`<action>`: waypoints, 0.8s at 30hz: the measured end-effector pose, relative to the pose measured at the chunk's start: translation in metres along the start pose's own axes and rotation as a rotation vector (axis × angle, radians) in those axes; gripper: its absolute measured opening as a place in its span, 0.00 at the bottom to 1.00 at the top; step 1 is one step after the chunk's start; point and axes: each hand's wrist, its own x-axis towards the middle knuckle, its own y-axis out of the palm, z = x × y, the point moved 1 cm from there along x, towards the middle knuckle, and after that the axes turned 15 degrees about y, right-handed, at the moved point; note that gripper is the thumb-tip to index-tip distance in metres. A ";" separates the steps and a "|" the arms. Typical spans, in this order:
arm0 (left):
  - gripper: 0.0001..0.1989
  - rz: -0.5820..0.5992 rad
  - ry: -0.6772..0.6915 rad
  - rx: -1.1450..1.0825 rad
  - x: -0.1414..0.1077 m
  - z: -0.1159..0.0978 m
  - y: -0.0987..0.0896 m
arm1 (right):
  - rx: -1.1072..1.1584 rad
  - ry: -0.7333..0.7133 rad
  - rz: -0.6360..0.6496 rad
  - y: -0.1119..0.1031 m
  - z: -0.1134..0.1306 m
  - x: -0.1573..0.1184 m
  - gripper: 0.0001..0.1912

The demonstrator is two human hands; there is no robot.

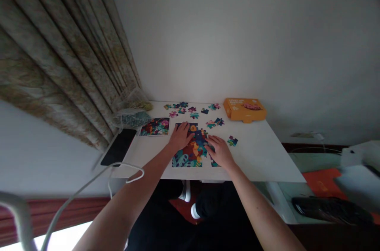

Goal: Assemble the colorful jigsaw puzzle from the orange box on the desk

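White surface [252, 160], partly built jigsaw [194, 153] lying flat near its front edge, between and partly under both hands. Left hand [179, 137]: palm down, open, fingers a bit spread, resting on the jigsaw's upper left side; thumb reaches in over the picture; nothing gripped. Jigsaw extends from under this hand toward the right hand and toward the person. Right hand [219, 151]: palm down, half open, thumb apart from the fingers, fingertips at the jigsaw's ragged right side. Right-hand section [215, 162] partly under that palm, with a gap between it and the main part low down; can't tell if the hand presses on a piece, palm hides it.

Loose pieces [194, 115] scattered beyond the hands, toward the wall [208, 37]. Single piece [232, 140] just right of the right hand; joined pair or so [215, 122] beyond it. Printed picture card [154, 127] left of the jigsaw, similar colours. Yellow-orange puzzle box [246, 110] at the far right of the surface, near the wall. Black-screened device [120, 147] at the left edge, clear plastic bags [132, 114] beyond it, by the patterned curtain [68, 45]. White cable [118, 163] loops in front of the left forearm.
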 end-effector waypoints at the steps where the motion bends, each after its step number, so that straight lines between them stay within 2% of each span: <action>1: 0.31 0.022 -0.013 0.004 0.004 -0.002 0.000 | -0.019 -0.007 -0.004 0.001 0.001 0.000 0.17; 15: 0.34 0.073 -0.001 0.032 -0.001 -0.010 0.005 | -0.099 -0.034 0.016 -0.005 0.009 0.000 0.18; 20: 0.28 0.018 0.011 0.036 0.000 -0.010 0.004 | -0.092 -0.052 0.025 -0.007 0.011 0.000 0.19; 24: 0.21 -0.070 -0.023 0.036 0.020 0.010 -0.009 | -0.097 -0.033 0.036 -0.008 0.012 0.000 0.19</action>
